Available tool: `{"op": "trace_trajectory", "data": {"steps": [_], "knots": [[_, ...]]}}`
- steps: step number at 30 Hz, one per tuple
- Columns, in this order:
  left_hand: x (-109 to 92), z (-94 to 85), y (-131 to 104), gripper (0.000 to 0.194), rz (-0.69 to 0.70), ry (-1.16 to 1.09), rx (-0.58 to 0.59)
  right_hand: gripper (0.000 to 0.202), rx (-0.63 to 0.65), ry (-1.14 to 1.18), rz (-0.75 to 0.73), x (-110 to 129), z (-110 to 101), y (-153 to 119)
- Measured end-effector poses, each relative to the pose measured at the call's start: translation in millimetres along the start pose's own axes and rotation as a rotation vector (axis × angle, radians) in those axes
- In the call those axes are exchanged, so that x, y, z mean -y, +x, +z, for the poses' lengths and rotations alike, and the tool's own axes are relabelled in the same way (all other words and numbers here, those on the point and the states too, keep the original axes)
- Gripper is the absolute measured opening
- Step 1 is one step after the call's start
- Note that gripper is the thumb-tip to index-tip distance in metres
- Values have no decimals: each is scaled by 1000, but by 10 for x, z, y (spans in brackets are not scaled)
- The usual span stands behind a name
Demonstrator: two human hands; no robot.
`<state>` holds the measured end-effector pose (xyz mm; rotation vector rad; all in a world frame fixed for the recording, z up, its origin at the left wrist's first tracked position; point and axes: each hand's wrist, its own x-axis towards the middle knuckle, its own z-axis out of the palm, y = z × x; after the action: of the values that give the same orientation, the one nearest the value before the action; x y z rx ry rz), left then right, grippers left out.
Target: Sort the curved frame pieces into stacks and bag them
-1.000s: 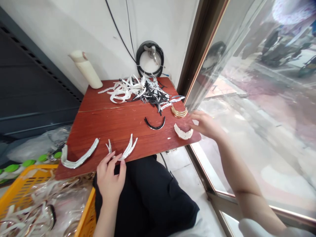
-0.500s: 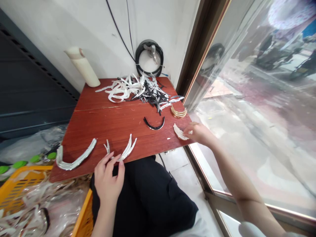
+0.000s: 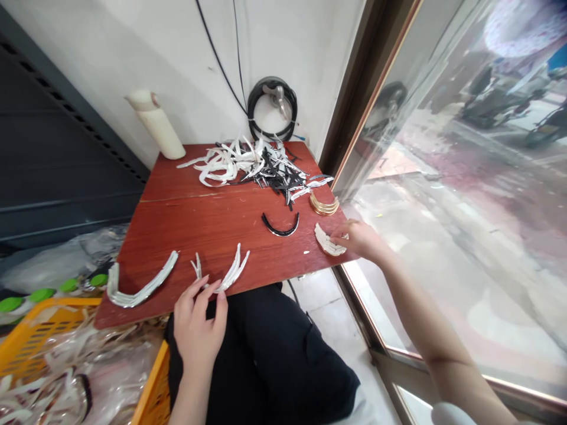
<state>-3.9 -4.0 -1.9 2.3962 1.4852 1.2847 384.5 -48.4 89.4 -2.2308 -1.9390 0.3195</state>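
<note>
At the table's front edge, my left hand [image 3: 201, 321] has its fingers and thumb around the middle of a bundle of curved white strips [image 3: 234, 270]. Their fanned ends stick out on both sides of it. Far to the right, my right hand [image 3: 357, 237] pinches at a small stack of cream curved strips [image 3: 326, 241] by the table's right edge. Its fingertips cover part of that stack. Just behind lies a nested set of gold curved strips [image 3: 324, 205]. A black curved strip [image 3: 280, 232] rests left of the cream stack.
A white curved bundle [image 3: 144, 293] lies at the left of the red-brown table [image 3: 212, 218]. Tangled white and black strips [image 3: 266, 165] are heaped at the back, near a cream bottle [image 3: 159, 124] and coiled black cable [image 3: 273, 109]. A yellow basket [image 3: 153, 383] stands lower left; glass is right.
The whole view has shifted slightly right and down. Both hands keep nearly the same places, the left at the white strips and the right at the cream stack.
</note>
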Motion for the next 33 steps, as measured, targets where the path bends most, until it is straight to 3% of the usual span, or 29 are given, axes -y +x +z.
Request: {"op": "trace_trajectory", "data": {"steps": [8,11,15,25,29,33], "knots": [[2,-3,8,26,14,-7,-9,12,-94,48,-81,-38,-142,1],[-1,-6,8,26,15,-8,-12,8,-56,60,-98,13,-178,-35],[-4,-19,10,25,10,-16,-8,4,42,55,-118,42,-91,-111],[10,-6,6,26,20,-11,-9,3,12,9,-66,69,109,-177],[14,-6,5,26,16,-22,-7,7,22,18,-40,85,34,-190],[14,-17,4,26,6,-31,5,14,-76,49,34,30,-144,-179]]}}
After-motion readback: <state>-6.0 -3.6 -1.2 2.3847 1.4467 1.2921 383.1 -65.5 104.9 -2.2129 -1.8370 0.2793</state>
